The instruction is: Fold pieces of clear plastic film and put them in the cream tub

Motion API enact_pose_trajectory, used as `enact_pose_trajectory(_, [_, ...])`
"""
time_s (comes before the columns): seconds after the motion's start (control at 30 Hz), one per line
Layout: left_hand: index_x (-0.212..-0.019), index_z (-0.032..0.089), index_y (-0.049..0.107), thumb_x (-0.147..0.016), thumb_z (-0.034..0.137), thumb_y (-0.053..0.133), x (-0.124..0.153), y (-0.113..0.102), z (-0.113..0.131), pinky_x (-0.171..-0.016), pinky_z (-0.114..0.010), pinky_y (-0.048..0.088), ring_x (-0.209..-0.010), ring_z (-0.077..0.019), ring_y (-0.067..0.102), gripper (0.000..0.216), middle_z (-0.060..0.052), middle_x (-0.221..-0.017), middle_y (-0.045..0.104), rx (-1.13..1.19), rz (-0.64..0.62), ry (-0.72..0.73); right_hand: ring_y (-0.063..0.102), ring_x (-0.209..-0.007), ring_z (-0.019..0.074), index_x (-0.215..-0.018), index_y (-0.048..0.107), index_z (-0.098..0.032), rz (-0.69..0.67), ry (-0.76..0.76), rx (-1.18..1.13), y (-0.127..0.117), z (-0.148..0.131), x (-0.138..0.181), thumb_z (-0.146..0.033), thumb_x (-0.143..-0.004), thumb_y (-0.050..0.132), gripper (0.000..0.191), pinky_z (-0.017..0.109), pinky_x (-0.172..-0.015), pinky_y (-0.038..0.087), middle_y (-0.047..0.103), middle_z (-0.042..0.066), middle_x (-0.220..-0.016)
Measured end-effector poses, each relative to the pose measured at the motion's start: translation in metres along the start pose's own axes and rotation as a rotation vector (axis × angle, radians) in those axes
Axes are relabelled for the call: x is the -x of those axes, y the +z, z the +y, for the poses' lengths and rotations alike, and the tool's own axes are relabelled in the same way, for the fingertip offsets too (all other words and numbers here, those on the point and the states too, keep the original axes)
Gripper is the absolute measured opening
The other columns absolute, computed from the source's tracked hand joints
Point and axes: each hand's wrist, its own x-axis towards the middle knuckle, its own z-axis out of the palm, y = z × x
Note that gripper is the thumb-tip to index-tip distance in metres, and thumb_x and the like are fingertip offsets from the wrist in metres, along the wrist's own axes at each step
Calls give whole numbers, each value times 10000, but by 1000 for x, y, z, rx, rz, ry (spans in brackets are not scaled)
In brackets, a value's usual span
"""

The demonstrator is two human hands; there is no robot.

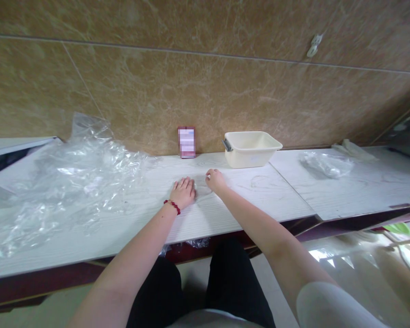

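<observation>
My left hand (183, 193) lies flat on the white wood-grain table, fingers stretched out, with a red bead bracelet (172, 206) at the wrist. Just to its right, my right hand (216, 181) is closed in a pinch, palm side down. Between the two hands a small clear plastic bag (202, 190) lies on the tabletop, faint and hard to make out. The right fingertips appear to grip its upper edge, while the left hand rests by its left side. A cream plastic bin (251, 157) with a grey handle stands behind my right hand.
A big heap of clear plastic bags (78, 177) covers the table's left part. Against the wall leans a red-framed card (187, 142). Farther right lie a bundle of clear plastic (328, 165) and pale gloves or cloth (353, 149). The table's front edge (205, 237) runs before my knees.
</observation>
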Motion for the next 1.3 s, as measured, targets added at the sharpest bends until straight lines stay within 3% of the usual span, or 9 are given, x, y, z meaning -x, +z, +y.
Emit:
enact_pose_trajectory(0.1, [-1253,142,314,-820,353,215,2,1,2,-973,-412,184,-1220,-223,223,491,-96,-1330,292,2,13,-7,487,-905,159,-905,533,-172,-11,-134,43,-4,-9,5,-190,-766,385,204,266,-806,346,558,71,-940])
enact_pose_trajectory(0.27, [-1238,147,342,-820,372,214,6,0,5,-965,-413,201,-1215,-230,231,491,-101,-1318,312,4,50,-12,448,-1008,171,-988,513,-153,-166,-236,118,5,-21,18,-220,-823,293,283,320,-867,308,530,101,-1051])
enact_pose_trajectory(0.43, [-1243,147,338,-821,366,202,6,0,2,-971,-403,194,-1216,-222,229,495,-96,-1321,308,10,43,-68,312,-1163,199,-1159,414,-155,-220,-210,137,16,-17,24,-228,-823,294,365,402,-942,219,385,103,-1253])
enact_pose_trajectory(0.73, [-1298,174,220,-774,543,154,14,-4,-7,-970,-489,116,-1248,-248,133,645,-101,-1370,179,33,-128,-200,175,-1230,213,-1274,260,-268,-227,-195,178,8,-9,41,-358,-845,227,440,558,-932,80,237,34,-1346])
enact_pose_trajectory(0.97, [-1301,95,197,-744,599,100,24,-7,-18,-973,-491,118,-1253,-256,99,758,-121,-1374,141,19,-156,-270,37,-1243,307,-1297,169,-325,-296,31,236,0,11,33,-484,-823,178,499,657,-841,-24,111,33,-1381])
enact_pose_trajectory(1.1, [-1284,13,211,-752,580,126,26,-8,-19,-981,-453,136,-1244,-275,132,783,-177,-1351,186,-2,-126,-346,36,-1237,326,-1297,197,-296,-265,82,252,-2,20,33,-515,-811,188,533,665,-830,-10,119,71,-1377])
enact_pose_trajectory(1.3, [-1256,7,278,-753,570,195,47,-24,3,-940,-470,214,-1188,-319,265,759,-219,-1295,297,2,-80,-372,190,-1199,290,-1207,378,-249,-85,-86,163,-18,26,50,-450,-784,374,469,561,-903,147,314,84,-1293])
